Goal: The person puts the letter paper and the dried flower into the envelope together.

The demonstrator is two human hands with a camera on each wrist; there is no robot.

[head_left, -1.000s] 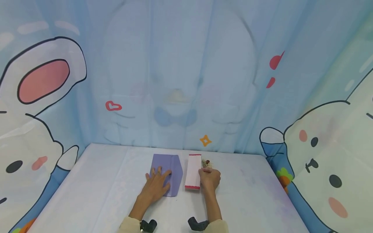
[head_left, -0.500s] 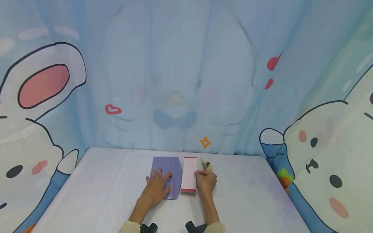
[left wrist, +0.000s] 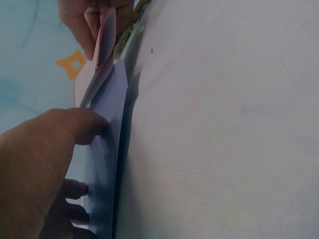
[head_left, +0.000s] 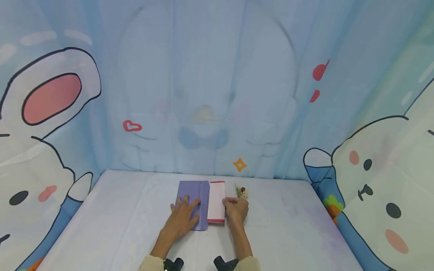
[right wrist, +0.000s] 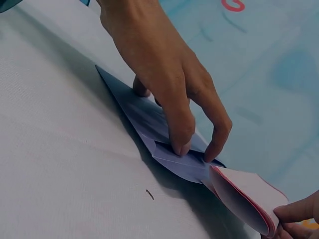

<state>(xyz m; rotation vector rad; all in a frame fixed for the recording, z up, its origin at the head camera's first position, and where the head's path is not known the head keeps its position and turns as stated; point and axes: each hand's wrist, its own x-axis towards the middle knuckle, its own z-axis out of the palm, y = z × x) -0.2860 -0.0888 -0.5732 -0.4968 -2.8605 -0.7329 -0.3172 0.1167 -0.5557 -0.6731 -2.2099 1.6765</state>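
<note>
A purple paper envelope (head_left: 193,187) lies on the table, its flap to the right. My left hand (head_left: 183,216) presses on it with spread fingers; in the right wrist view, fingertips of the left hand (right wrist: 167,79) rest at the dark slit of its opening. My right hand (head_left: 236,210) pinches the right edge of a folded sheet of pale pink paper (head_left: 216,201) with red trim. In the left wrist view the folded paper (left wrist: 105,42) is tilted up in a loose fold, its near edge over the flap of the envelope (left wrist: 103,149).
A small bunch of dried flowers (head_left: 242,192) lies just beyond the right hand. The white tabletop (head_left: 288,226) meets a blue cartoon curtain (head_left: 203,75) at the back. A tiny dark speck (right wrist: 150,194) lies on the cloth near the envelope.
My right hand has brought the folded paper leftward, from a gap beside the envelope to over its flap. The left hand has stayed in place. More of the dried flowers shows.
</note>
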